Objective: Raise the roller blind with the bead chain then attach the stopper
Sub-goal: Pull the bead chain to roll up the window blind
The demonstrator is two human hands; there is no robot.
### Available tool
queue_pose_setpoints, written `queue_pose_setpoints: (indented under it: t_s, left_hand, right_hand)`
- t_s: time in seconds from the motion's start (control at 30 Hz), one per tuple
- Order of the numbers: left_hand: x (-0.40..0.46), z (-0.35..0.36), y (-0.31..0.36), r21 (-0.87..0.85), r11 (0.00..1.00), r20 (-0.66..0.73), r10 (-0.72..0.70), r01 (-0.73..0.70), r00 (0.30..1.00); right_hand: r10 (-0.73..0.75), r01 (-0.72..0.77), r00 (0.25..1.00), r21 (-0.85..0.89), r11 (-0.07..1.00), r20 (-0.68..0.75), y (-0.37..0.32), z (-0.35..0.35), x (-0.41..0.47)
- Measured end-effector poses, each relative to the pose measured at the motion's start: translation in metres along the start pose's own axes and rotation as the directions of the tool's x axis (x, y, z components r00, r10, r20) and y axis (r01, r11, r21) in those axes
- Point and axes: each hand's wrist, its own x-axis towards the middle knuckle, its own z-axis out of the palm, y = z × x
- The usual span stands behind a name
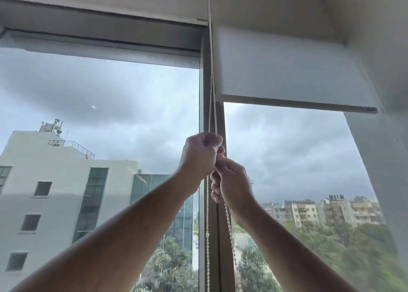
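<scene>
A big window [99, 119] showed a grey, cloudy sky [132, 97]. A grey frame post [206, 82] stood up the middle between two panes of glass. On the left side, another blind [99, 51] was rolled far up near the top. Outside on the left stood a tall white building [55, 192] with dark windows, a railing [72, 146] on its roof and some antennas [53, 126] above that. Green trees [167, 267] grew down below. Far off on the right were lower, tan buildings [320, 210] with more trees [344, 245] in front of them. A white wall [379, 159] ran along the right edge.
</scene>
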Motion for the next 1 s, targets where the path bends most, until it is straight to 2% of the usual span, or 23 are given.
queue_pose_setpoints:
  t_s: [0.13, 0.23, 0.43, 0.63, 0.83, 1.0]
  left_hand:
    - [-0.022, 0.004, -0.031, -0.022, 0.998, 0.046, -0.051, 0.052, 0.998]
    - [-0.039, 0.005, -0.057, -0.004, 0.997, 0.050, -0.079, 0.079, 0.996]
    - [-0.081, 0.002, -0.107, 0.030, 0.988, 0.123, -0.152, 0.150, 0.981]
    - [-0.128, 0.005, -0.153, 0.023, 0.971, 0.126, -0.238, 0.237, 0.963]
    - [-0.166, 0.012, -0.193, 0.001, 0.941, 0.101, -0.336, 0.338, 0.936]
    - [-0.190, 0.014, -0.224, -0.031, 0.922, 0.079, -0.382, 0.386, 0.921]
  right_hand:
    - [-0.026, 0.023, 0.999, -0.089, 0.996, -0.035, 0.032, -0.009, -0.019]
    - [-0.006, -0.012, 0.994, -0.165, 0.986, -0.108, 0.057, -0.018, -0.035]
    - [0.079, -0.123, 0.983, -0.275, 0.953, -0.166, 0.109, -0.040, -0.071]
    - [0.195, -0.266, 0.951, -0.313, 0.912, -0.242, 0.158, -0.054, -0.107]
    - [0.255, -0.316, 0.943, -0.331, 0.889, -0.215, 0.186, -0.050, -0.134]
    - [0.335, -0.359, 0.931, -0.205, 0.910, -0.145, 0.202, -0.044, -0.155]
